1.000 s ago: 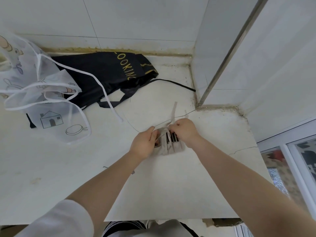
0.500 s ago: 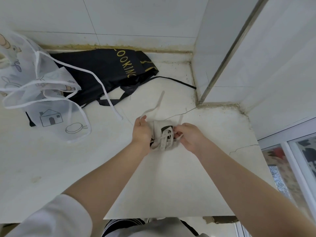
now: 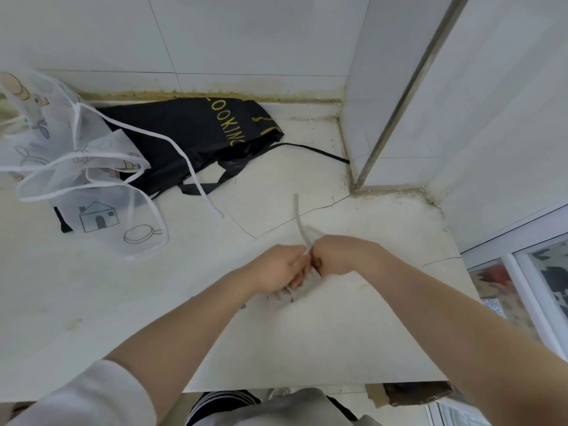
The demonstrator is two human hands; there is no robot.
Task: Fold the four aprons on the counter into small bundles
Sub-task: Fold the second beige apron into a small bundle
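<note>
Beige cloth, soft and thick-woven, is bunched into a small bundle [image 3: 302, 287] on the table [image 3: 353, 333], near its front edge and well apart from the other aprons. The left hand [image 3: 276, 269] has its grip clenched on the bundle, fingers curled over the top, and the right hand [image 3: 336, 256] pinches the strap [image 3: 299, 222] where it leaves the bundle; the two hands touch. That strap is a flat, narrow tape, and its free end rises limp and curved toward the back wall. Judging from this, the step is tying off the wrap. To do it well, the left hand should keep pressing so the folds do not spring open, while the right draws the tape snug and tucks the end under a turn; a hard pull could drag the bundle out of shape. Farther back lies the black apron [image 3: 184, 130], smooth and slightly glossy, with yellow lettering and thin black ties, loosely crumpled. Over its left side rests the sheer apron [image 3: 101, 192], translucent white with line drawings and white piping, light and likely slippery to fold. Neither is folded; a fourth apron is not seen.
</note>
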